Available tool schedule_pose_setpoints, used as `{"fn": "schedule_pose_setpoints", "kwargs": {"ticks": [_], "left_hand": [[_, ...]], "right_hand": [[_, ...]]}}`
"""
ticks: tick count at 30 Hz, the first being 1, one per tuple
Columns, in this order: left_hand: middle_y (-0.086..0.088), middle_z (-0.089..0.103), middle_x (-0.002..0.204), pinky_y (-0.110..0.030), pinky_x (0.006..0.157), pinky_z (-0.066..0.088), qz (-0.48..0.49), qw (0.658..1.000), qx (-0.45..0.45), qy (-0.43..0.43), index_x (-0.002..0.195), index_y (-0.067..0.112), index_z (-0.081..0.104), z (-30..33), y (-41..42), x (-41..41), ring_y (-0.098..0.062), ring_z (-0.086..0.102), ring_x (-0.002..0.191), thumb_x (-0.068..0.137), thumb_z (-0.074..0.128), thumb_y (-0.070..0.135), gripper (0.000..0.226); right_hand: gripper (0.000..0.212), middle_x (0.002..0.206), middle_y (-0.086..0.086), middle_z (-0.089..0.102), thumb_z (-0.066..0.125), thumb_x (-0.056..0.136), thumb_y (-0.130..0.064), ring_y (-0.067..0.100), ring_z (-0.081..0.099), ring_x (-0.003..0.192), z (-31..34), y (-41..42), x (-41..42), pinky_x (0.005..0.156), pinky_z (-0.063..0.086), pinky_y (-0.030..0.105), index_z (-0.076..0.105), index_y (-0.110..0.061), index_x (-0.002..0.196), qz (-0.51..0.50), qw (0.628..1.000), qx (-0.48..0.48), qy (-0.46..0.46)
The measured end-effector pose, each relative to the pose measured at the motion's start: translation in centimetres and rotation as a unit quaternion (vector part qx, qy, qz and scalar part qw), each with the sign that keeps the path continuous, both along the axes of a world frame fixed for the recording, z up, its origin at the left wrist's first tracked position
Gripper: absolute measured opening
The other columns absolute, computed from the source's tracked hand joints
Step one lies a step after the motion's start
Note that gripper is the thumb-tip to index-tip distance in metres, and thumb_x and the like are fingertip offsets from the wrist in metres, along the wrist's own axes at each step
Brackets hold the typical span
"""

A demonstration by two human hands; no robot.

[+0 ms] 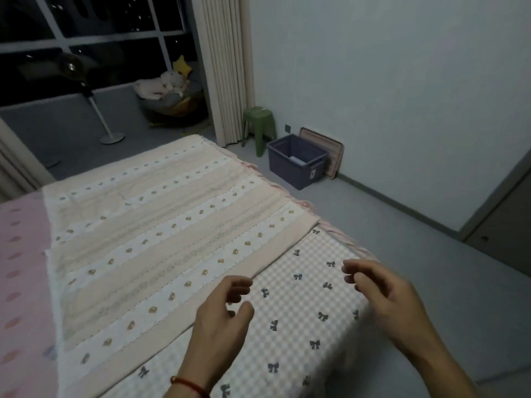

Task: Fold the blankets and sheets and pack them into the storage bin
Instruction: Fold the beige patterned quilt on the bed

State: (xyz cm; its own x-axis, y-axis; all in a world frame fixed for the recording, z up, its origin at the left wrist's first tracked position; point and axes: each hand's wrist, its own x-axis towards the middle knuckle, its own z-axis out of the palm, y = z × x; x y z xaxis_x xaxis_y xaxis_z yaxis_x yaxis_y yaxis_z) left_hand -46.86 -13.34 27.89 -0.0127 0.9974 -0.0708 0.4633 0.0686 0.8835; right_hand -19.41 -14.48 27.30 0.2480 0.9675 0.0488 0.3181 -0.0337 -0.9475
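Blanket point(161, 242): striped, cream and white with small gold motifs, spread flat on the bed point(301, 320). Long axis runs from the near-left corner of the bed toward the far corner by the curtain point(227, 67). Its near long edge crosses the checked sheet diagonally, from the bottom of the view up to the bed's right edge.

Left hand point(227, 314): hovers at that near edge, fingers loosely curled, thumb apart, holding nothing. Fingertips sit just at the hem; contact cannot be confirmed.

Right hand point(382, 288): over the checked sheet near the bed's right edge, fingers loosely bent, empty. It is apart from the blanket; the hem lies to its left and ahead.

Key relation: the hem is directly under the left hand, while the right hand must travel up along the bed's right edge to reach the blanket's corner there. Judgement: the fold probably goes across the short axis, lifting the near edge toward the far-left side.

Bin point(297, 162): blue, open, on the floor beyond the bed's right edge, beside a green stool point(258, 124). Something pale lies inside. Well apart from both hands.
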Motion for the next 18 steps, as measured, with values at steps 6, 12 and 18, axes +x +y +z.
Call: {"fn": "schedule_pose_setpoints", "kwargs": {"ticks": [6, 12, 18], "left_hand": [[0.014, 0.067, 0.103, -0.025, 0.083, 0.052, 0.027, 0.996, -0.069, -0.051, 0.102, 0.034, 0.064, 0.2, 3.8, 15.2, -0.003, 0.062, 0.098, 0.09, 0.061, 0.01, 0.027], [0.015, 0.068, 0.101, -0.016, 0.078, 0.047, 0.084, 0.991, -0.062, -0.082, 0.102, 0.033, 0.066, -0.2, 11.1, 24.3, 0.005, 0.06, 0.092, 0.091, 0.059, 0.009, 0.028], [0.015, 0.071, 0.094, -0.021, 0.076, 0.05, 0.177, 0.976, -0.026, -0.121, 0.098, 0.028, 0.068, -3.9, 21.9, 31.6, 0.001, 0.064, 0.09, 0.09, 0.058, 0.004, 0.028]], "right_hand": [[0.02, 0.1, -0.007, 0.078, 0.062, 0.098, -0.012, 0.012, 0.074, 0.093, 1.0, 4.3, 13.6, 0.086, 0.059, 0.031, 0.076, -0.025, 0.104, 0.022, 0.997, -0.078, 0.018], [0.036, 0.096, -0.015, 0.077, 0.069, 0.093, -0.012, 0.005, 0.073, 0.093, 1.5, 12.5, 21.1, 0.087, 0.056, 0.025, 0.073, -0.047, 0.099, 0.095, 0.989, -0.1, -0.045], [0.031, 0.09, -0.021, 0.076, 0.073, 0.088, -0.007, -0.003, 0.072, 0.087, 0.7, 24.0, 28.3, 0.076, 0.047, 0.002, 0.078, -0.038, 0.093, 0.187, 0.972, -0.098, -0.1]]}}
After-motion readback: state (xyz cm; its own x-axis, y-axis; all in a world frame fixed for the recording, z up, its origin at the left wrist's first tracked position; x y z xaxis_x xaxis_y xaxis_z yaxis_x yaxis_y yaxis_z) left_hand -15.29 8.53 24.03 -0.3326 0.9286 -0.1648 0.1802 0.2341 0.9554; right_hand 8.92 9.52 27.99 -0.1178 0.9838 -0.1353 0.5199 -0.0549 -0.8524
